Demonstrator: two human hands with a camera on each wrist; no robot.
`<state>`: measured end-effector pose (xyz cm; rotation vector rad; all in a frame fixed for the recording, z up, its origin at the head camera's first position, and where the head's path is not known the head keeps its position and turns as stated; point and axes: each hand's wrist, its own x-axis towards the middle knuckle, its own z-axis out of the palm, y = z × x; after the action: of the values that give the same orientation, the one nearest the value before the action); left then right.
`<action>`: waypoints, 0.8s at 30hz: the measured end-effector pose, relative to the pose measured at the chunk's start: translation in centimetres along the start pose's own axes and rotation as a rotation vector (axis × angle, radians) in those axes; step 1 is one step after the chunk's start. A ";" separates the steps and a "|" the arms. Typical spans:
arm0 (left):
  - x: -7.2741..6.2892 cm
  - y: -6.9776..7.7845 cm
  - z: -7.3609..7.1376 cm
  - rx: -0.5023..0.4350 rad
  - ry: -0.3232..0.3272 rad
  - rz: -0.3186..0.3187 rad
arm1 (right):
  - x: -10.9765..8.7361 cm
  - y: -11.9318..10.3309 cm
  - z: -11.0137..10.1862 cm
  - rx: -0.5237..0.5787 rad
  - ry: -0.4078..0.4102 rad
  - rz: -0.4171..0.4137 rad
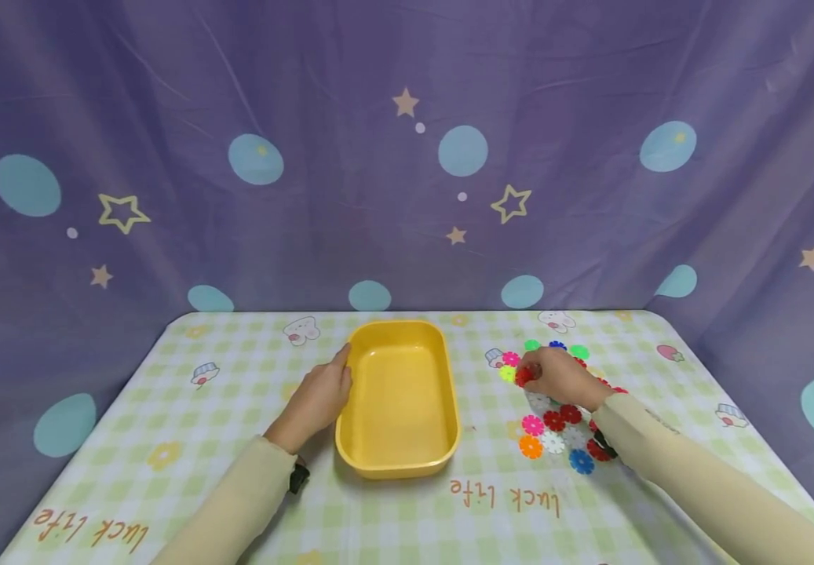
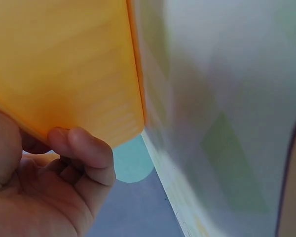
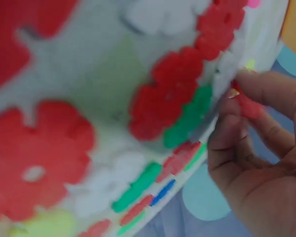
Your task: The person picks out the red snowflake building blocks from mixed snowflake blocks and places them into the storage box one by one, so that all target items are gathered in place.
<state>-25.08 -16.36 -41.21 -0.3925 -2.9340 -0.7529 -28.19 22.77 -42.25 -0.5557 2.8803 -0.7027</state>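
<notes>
A yellow plastic tray [image 1: 398,408] stands upright at the middle of the table. My left hand [image 1: 316,399] holds its left rim; in the left wrist view, curled fingers [image 2: 91,148] lie against the outside of the tray wall [image 2: 69,64]. To the right, my right hand [image 1: 560,377] pinches a red notched plastic disc [image 1: 523,377] between thumb and fingers, low over a scatter of similar discs. The right wrist view shows this red disc [image 3: 247,104] partly covered by the fingertips. Part of the scatter is hidden beneath the right hand and sleeve.
Loose discs surround the right hand, among them an orange one [image 1: 530,446], a blue one [image 1: 581,461], a pink one [image 1: 532,425] and several red and white ones. A checked cloth [image 1: 223,408] covers the table. Behind hangs a purple curtain [image 1: 336,220].
</notes>
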 end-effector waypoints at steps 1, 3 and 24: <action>0.0 -0.1 0.0 -0.003 0.000 -0.006 | 0.0 0.1 0.1 0.005 -0.004 -0.001; -0.1 -0.1 0.1 -0.011 -0.005 -0.012 | 0.0 0.1 0.2 0.030 0.002 -0.012; -0.1 0.2 0.0 0.024 0.001 -0.034 | 2.0 -13.9 0.9 0.066 -0.040 -0.679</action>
<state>-24.92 -16.24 -41.16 -0.3410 -2.9532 -0.7217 -25.37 10.19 -36.63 -1.5433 2.5903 -0.8361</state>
